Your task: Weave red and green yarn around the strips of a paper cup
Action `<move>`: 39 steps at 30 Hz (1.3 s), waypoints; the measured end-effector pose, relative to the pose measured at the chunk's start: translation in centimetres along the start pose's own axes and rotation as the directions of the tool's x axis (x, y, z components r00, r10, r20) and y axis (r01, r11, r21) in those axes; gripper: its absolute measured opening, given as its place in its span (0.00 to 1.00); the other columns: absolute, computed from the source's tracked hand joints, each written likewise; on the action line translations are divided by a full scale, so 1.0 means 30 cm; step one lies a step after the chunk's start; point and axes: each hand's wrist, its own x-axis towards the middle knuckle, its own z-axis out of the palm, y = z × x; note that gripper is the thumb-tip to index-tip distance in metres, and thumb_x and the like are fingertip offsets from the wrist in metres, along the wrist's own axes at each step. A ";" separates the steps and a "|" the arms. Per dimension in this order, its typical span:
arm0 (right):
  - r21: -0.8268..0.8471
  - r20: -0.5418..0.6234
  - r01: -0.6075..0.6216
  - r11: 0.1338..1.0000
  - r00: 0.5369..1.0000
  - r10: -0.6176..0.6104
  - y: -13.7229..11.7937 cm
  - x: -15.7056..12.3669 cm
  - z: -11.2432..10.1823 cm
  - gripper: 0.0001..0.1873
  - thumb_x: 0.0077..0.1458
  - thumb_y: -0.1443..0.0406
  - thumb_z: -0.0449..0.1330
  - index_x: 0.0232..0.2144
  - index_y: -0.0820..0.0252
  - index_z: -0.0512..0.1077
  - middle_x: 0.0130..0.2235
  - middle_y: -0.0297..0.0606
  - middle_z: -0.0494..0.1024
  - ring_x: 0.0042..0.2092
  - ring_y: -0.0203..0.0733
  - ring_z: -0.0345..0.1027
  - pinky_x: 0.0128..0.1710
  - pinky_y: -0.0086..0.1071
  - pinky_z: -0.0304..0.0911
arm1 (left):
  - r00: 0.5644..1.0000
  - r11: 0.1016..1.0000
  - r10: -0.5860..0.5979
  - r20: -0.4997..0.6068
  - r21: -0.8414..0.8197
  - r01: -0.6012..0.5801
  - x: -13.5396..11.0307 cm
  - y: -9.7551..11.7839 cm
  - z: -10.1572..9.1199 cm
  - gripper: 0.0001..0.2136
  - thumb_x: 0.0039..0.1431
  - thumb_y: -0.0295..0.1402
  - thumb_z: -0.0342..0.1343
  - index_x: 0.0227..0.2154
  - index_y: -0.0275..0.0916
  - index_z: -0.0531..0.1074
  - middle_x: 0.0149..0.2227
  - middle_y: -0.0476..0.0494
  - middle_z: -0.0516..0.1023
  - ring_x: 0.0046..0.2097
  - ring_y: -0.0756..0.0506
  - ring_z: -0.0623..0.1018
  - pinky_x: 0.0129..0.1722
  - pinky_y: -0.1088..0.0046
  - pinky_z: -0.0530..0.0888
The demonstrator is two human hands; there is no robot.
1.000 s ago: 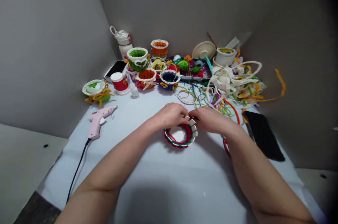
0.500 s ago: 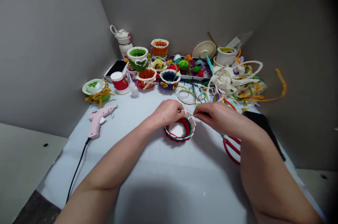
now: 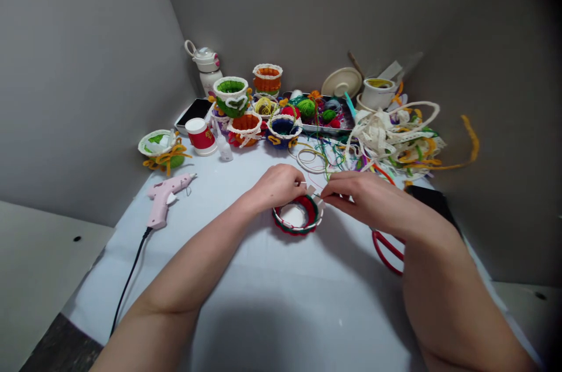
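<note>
Where round woven basket sits, centre of frame, left hand curls fingers tight on far rim; right hand pinches fingertips together on thin dark strand. Basket: knobbly red and green yarn, stiff white uprights, scalloped outline, white base. Upper left: red-and-white cup, gold mark too small to read. Upper right: tangled cream lace.
</note>
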 end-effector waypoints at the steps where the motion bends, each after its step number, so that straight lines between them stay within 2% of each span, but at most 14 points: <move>1: -0.001 0.001 -0.014 1.000 1.000 0.014 0.008 -0.004 -0.002 0.14 0.63 0.65 0.51 0.36 0.58 0.78 0.37 0.41 0.80 0.38 0.40 0.71 0.38 0.31 0.58 | 1.000 1.000 0.004 0.000 -0.002 -0.004 0.000 -0.002 -0.002 0.11 0.57 0.34 0.54 0.28 0.36 0.79 0.30 0.43 0.81 0.32 0.48 0.74 0.30 0.72 0.62; 7: -0.023 0.088 -0.128 0.992 0.988 0.130 0.054 0.001 0.013 0.12 0.60 0.65 0.53 0.34 0.56 0.78 0.35 0.38 0.80 0.35 0.39 0.70 0.34 0.30 0.56 | 1.000 1.000 0.003 0.005 -0.013 -0.003 0.002 -0.007 -0.005 0.10 0.57 0.34 0.54 0.28 0.36 0.79 0.31 0.43 0.81 0.32 0.48 0.74 0.31 0.72 0.63; 11: -0.078 0.224 -0.174 0.982 0.956 0.188 0.057 0.038 0.046 0.11 0.56 0.67 0.53 0.30 0.57 0.77 0.30 0.37 0.79 0.30 0.37 0.67 0.30 0.29 0.52 | 1.000 1.000 -0.004 0.029 0.004 0.004 0.000 -0.015 -0.010 0.09 0.56 0.32 0.54 0.29 0.37 0.79 0.31 0.44 0.81 0.33 0.47 0.75 0.32 0.73 0.64; 13: -0.095 0.247 -0.205 0.974 0.943 0.222 0.048 0.058 0.061 0.11 0.56 0.68 0.53 0.29 0.58 0.76 0.29 0.38 0.79 0.29 0.37 0.66 0.29 0.29 0.51 | 0.999 0.999 -0.003 0.054 0.051 0.000 -0.003 -0.022 -0.019 0.09 0.55 0.30 0.53 0.31 0.39 0.79 0.32 0.44 0.81 0.34 0.46 0.75 0.32 0.72 0.64; 17: -0.108 0.185 -0.250 0.962 0.946 0.266 0.031 0.081 0.079 0.11 0.56 0.67 0.52 0.29 0.59 0.75 0.30 0.40 0.78 0.30 0.37 0.66 0.29 0.29 0.49 | 0.989 0.993 0.018 0.145 0.110 -0.034 -0.015 -0.026 -0.046 0.14 0.55 0.28 0.51 0.40 0.41 0.78 0.39 0.44 0.81 0.39 0.44 0.76 0.38 0.71 0.67; 20: -0.130 0.139 -0.246 0.960 0.955 0.264 0.024 0.085 0.087 0.11 0.56 0.67 0.52 0.29 0.59 0.75 0.29 0.40 0.78 0.30 0.37 0.66 0.28 0.30 0.46 | 0.983 0.994 0.049 0.176 0.084 -0.064 -0.020 -0.013 -0.058 0.14 0.54 0.29 0.54 0.43 0.40 0.76 0.43 0.43 0.80 0.44 0.43 0.76 0.42 0.70 0.68; 24: -0.096 0.152 -0.247 0.964 0.954 0.259 0.020 0.088 0.095 0.12 0.58 0.65 0.53 0.35 0.58 0.77 0.34 0.42 0.81 0.33 0.40 0.70 0.28 0.30 0.47 | 0.988 0.997 0.078 0.132 -0.021 -0.076 -0.014 0.013 -0.039 0.11 0.52 0.33 0.58 0.39 0.39 0.77 0.39 0.45 0.80 0.40 0.45 0.76 0.38 0.72 0.68; 27: -0.087 0.154 -0.252 0.964 0.953 0.263 0.021 0.091 0.100 0.13 0.58 0.63 0.54 0.38 0.58 0.77 0.36 0.42 0.81 0.35 0.40 0.71 0.29 0.30 0.48 | 0.993 0.997 0.073 0.091 -0.028 -0.070 -0.006 0.021 -0.015 0.08 0.52 0.31 0.57 0.36 0.38 0.77 0.35 0.46 0.80 0.37 0.46 0.75 0.35 0.73 0.66; 34: -0.161 0.117 -0.279 0.947 0.947 0.299 0.027 0.087 0.085 0.12 0.56 0.68 0.51 0.29 0.59 0.75 0.29 0.40 0.78 0.29 0.37 0.65 0.27 0.31 0.46 | 0.998 1.000 0.028 0.059 0.002 -0.028 0.000 0.010 0.004 0.08 0.56 0.31 0.56 0.32 0.38 0.80 0.32 0.45 0.82 0.34 0.47 0.75 0.33 0.73 0.65; 39: -0.064 0.109 -0.227 0.972 0.966 0.233 0.037 0.060 0.057 0.12 0.58 0.66 0.52 0.30 0.59 0.75 0.30 0.39 0.78 0.30 0.36 0.66 0.29 0.30 0.49 | 0.999 1.000 -0.001 0.039 0.028 0.000 -0.002 0.007 0.006 0.09 0.57 0.32 0.56 0.33 0.37 0.81 0.33 0.43 0.82 0.33 0.47 0.75 0.32 0.72 0.65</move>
